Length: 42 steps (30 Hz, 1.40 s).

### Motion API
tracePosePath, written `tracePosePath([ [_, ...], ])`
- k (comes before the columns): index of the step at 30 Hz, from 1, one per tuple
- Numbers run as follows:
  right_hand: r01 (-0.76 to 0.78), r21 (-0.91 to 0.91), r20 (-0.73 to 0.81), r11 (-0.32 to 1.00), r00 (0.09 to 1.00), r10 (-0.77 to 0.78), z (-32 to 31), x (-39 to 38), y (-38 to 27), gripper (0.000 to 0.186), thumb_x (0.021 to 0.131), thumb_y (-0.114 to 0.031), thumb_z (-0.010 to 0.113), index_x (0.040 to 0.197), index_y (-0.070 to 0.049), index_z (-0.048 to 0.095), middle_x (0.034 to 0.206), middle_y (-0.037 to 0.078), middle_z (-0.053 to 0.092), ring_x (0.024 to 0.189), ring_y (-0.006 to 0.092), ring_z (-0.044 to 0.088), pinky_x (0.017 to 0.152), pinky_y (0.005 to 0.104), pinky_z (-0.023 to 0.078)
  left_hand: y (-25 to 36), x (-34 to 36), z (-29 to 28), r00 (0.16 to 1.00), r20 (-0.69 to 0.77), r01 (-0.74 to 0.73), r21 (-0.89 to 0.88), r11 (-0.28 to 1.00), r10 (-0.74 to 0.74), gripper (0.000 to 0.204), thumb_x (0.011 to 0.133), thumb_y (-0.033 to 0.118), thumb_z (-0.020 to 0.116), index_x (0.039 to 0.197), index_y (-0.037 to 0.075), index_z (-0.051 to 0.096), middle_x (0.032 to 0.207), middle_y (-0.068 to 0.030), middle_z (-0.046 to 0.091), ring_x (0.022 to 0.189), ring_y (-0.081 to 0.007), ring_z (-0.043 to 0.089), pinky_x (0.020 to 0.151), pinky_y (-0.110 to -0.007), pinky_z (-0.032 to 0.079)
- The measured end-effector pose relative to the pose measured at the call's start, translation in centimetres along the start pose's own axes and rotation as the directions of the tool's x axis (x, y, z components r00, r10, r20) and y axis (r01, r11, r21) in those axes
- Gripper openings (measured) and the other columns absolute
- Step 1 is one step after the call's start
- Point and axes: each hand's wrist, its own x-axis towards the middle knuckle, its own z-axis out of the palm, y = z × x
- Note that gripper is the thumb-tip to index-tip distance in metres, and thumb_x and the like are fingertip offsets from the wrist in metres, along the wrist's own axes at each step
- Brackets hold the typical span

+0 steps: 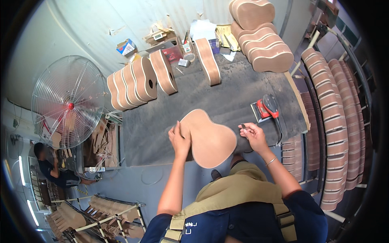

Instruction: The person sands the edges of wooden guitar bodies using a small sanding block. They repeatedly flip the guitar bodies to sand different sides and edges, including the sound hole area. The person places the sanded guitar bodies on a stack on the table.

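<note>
A pale brown wooden guitar body (212, 141), with a light edging around its outline, is in front of me at the table's near edge, its flat face turned up. My left hand (180, 139) grips its left side, with the fingers along the edge. To the right of the body, apart from it, my right hand (254, 135) pinches a small dark piece (243, 126) between thumb and fingers; its kind is too small to make out. A red and black electric sander (267, 108) rests on the table beyond my right hand, its cord trailing down.
On the dark table (162, 117), several guitar bodies (131, 85) stand in a row at the far left, and more are stacked (263, 44) far right. A caged fan (71, 103) stands left. Racks of bodies (330, 133) line the right. A person (56, 168) sits far left.
</note>
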Motion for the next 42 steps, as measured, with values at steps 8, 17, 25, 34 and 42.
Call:
tracePosePath([
  [8,-0.067,-0.02,0.221,0.998,0.973,0.07,2.5,11.8,4.9,0.02,0.107,-0.003,0.06,0.123,0.003,0.07,0.107,0.006,0.074,0.097,0.0122,0.071,0.089,0.0282,0.059,8.0,-2.8,4.0,0.81,0.452,-0.506,0.214,0.835,0.375,0.08,0.102,0.038,0.06,0.165,-0.002,0.032,0.174,-0.0178,0.03,0.162,-0.0343,0.025,0.129,-0.056,0.02],
  [17,0.356,-0.222,0.593,0.908,0.789,-0.164,9.3,23.8,7.3,0.017,0.097,-0.012,0.073,0.11,-0.008,0.083,0.096,0.01,0.073,0.087,0.0234,0.07,0.081,0.0344,0.055,5.8,2.0,6.6,0.985,0.169,-0.068,0.306,0.95,0.017,0.063,0.109,0.029,0.047,0.162,-0.005,0.037,0.169,-0.0233,0.036,0.16,-0.0371,0.029,0.131,-0.053,0.02],
  [25,0.325,-0.236,0.597,0.916,0.792,-0.127,9.1,23.6,9.7,0.019,0.096,-0.016,0.075,0.111,-0.011,0.084,0.092,0.01,0.071,0.085,0.0242,0.069,0.079,0.0345,0.054,5.9,2.0,6.8,0.996,0.062,-0.078,0.337,0.938,0.06,0.056,0.106,0.018,0.049,0.156,-0.008,0.043,0.163,-0.0263,0.043,0.156,-0.0405,0.035,0.13,-0.054,0.022],
  [34,0.238,-0.245,0.468,0.94,0.878,-0.101,6.8,15.8,9.1,0.019,0.097,-0.015,0.075,0.113,-0.011,0.084,0.09,0.009,0.067,0.08,0.0214,0.063,0.075,0.0325,0.051,5.8,1.6,7.4,1.0,0.007,-0.004,0.4,0.916,0.002,0.06,0.106,0.023,0.048,0.156,-0.01,0.04,0.162,-0.0291,0.042,0.156,-0.0404,0.034,0.13,-0.056,0.019],
  [42,0.207,-0.338,0.549,0.918,0.835,0.014,0.1,11.0,6.6,0.021,0.098,-0.016,0.073,0.115,-0.011,0.084,0.088,0.007,0.062,0.083,0.0185,0.06,0.077,0.032,0.05,5.3,1.5,7.9,1.0,0.005,-0.025,0.44,0.898,0.026,0.061,0.105,0.023,0.049,0.157,-0.009,0.04,0.162,-0.0276,0.043,0.156,-0.0412,0.033,0.129,-0.06,0.019],
])
